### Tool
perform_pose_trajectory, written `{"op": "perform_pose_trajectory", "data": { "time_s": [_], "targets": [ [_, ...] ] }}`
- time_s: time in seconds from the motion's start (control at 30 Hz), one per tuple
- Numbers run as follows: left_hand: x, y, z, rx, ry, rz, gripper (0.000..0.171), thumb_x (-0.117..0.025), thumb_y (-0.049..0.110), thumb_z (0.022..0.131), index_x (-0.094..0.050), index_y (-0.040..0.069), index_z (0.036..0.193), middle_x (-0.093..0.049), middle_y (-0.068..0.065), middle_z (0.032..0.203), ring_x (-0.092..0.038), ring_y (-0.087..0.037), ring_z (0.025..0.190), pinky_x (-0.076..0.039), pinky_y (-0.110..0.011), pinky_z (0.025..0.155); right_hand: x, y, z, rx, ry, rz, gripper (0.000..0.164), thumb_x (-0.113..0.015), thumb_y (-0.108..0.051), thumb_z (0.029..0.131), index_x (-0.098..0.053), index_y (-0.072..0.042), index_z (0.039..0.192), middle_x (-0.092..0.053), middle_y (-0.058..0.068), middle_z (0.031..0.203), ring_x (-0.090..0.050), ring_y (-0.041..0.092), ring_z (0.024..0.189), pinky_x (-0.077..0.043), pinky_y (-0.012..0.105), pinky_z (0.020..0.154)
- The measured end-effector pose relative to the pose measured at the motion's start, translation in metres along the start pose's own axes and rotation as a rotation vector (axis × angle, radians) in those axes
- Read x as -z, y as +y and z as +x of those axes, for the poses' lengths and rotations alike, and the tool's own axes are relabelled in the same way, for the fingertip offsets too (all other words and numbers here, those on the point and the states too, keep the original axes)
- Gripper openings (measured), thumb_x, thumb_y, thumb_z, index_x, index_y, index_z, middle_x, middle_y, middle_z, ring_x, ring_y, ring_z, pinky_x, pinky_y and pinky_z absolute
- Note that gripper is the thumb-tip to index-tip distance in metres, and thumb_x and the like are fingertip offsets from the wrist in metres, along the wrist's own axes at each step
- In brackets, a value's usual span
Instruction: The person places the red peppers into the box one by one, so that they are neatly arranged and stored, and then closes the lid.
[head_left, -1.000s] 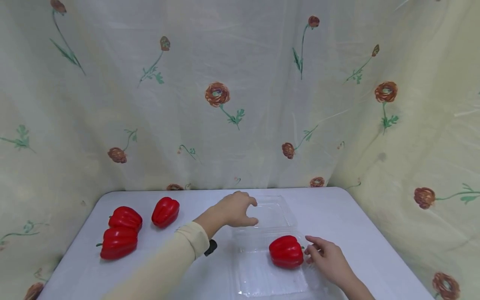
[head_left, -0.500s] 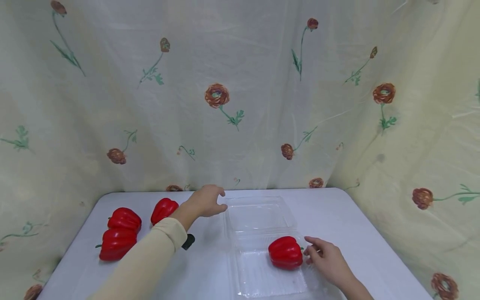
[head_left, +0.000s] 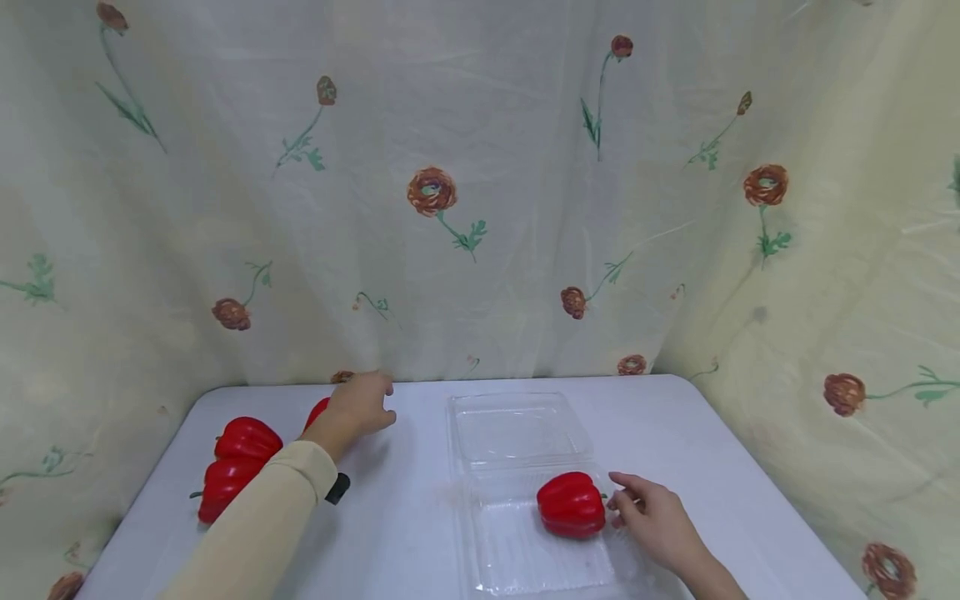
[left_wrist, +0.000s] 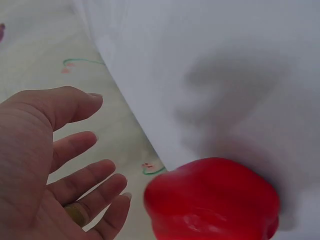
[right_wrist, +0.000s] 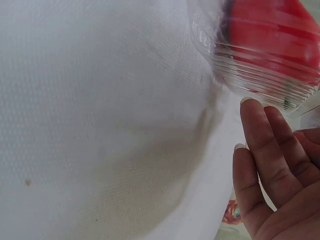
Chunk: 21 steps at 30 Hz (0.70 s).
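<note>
My left hand (head_left: 362,406) is over the back left of the table, holding nothing, its fingers loosely bent and spread. In the left wrist view a red bell pepper (left_wrist: 215,200) lies beside those fingers; in the head view the hand and forearm partly cover it. On the right, a red bell pepper (head_left: 572,505) lies in the base of an opened clear plastic clamshell container (head_left: 517,575). My right hand (head_left: 656,517) is at that container's right side. The right wrist view shows its fairly straight fingers (right_wrist: 265,145) right at the ribbed clear wall.
Two more red bell peppers (head_left: 247,437) sit together at the left of the white table (head_left: 405,533), partly behind my left sleeve (head_left: 258,508). The container's lid (head_left: 517,427) lies folded back towards the rear. Flower-printed curtain (head_left: 510,167) surrounds the table's far sides.
My left hand has moved left from above the container's lid to the bell pepper at the back left. The right hand and the bell pepper in the container stay in place.
</note>
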<state>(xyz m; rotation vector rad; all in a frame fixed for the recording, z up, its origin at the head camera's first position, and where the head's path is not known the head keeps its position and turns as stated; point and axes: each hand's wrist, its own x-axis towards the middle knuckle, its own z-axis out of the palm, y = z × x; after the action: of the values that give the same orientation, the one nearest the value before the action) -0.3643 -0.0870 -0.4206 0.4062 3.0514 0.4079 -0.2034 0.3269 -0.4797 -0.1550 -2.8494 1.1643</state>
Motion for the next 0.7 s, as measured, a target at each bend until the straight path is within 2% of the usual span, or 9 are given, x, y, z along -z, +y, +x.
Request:
{"op": "perform_pose_trajectory", "data": {
  "time_s": [0.17,0.27,0.37,0.5,0.6,0.7],
  "targets": [
    [-0.005,-0.015,0.001,-0.063,0.042,0.082,0.037,-0.072,0.024,0.083,-0.068,0.005,0.115,-0.068,-0.010,0.110,-0.060,-0.032,0.105,-0.043,-0.055,0.097,0.001,0.000,-0.001,0.004,-0.002,0.008,0.037,-0.058,-0.007,0.096,-0.059,0.001,0.132,-0.067,0.000,0.084,-0.066,0.013,0.069,-0.054,0.023,0.065],
    [-0.006,-0.022,0.001,-0.086,0.078,0.122,0.037,-0.071,0.022,0.080,-0.069,0.004,0.113,-0.068,-0.013,0.109,-0.057,-0.038,0.110,-0.038,-0.059,0.100,0.000,0.001,-0.001,-0.003,-0.003,0.008,0.037,-0.058,-0.007,0.096,-0.059,0.001,0.133,-0.067,0.000,0.084,-0.066,0.013,0.069,-0.054,0.022,0.065],
    [-0.007,-0.027,-0.001,-0.036,0.067,0.127,0.048,-0.071,0.024,0.079,-0.066,0.004,0.122,-0.061,-0.019,0.122,-0.049,-0.042,0.121,-0.035,-0.062,0.101,0.000,0.001,-0.001,-0.007,-0.001,0.007,0.037,-0.058,-0.007,0.096,-0.059,0.001,0.133,-0.067,0.000,0.084,-0.066,0.013,0.069,-0.054,0.023,0.065],
    [-0.008,-0.031,-0.005,0.090,0.001,0.118,0.063,-0.073,0.028,0.080,-0.056,0.001,0.134,-0.047,-0.027,0.138,-0.043,-0.046,0.126,-0.032,-0.069,0.101,0.000,0.003,-0.001,-0.003,0.001,0.006,0.037,-0.058,-0.007,0.096,-0.059,0.001,0.132,-0.067,0.000,0.083,-0.066,0.013,0.068,-0.053,0.023,0.063],
    [-0.007,-0.032,-0.009,0.157,-0.035,0.101,0.055,-0.074,0.028,0.080,-0.060,0.000,0.124,-0.050,-0.027,0.129,-0.049,-0.045,0.114,-0.037,-0.070,0.095,0.000,0.003,-0.001,0.005,0.005,0.006,0.037,-0.058,-0.007,0.096,-0.059,0.001,0.132,-0.067,0.000,0.083,-0.065,0.013,0.068,-0.052,0.023,0.062],
    [-0.004,-0.033,-0.012,0.187,-0.050,0.079,0.044,-0.075,0.024,0.079,-0.061,0.000,0.114,-0.055,-0.023,0.113,-0.052,-0.041,0.103,-0.046,-0.065,0.086,0.000,0.003,0.000,0.009,0.009,0.004,0.037,-0.059,-0.007,0.096,-0.059,0.001,0.132,-0.067,0.000,0.083,-0.065,0.013,0.067,-0.053,0.023,0.062]
  ]
}}
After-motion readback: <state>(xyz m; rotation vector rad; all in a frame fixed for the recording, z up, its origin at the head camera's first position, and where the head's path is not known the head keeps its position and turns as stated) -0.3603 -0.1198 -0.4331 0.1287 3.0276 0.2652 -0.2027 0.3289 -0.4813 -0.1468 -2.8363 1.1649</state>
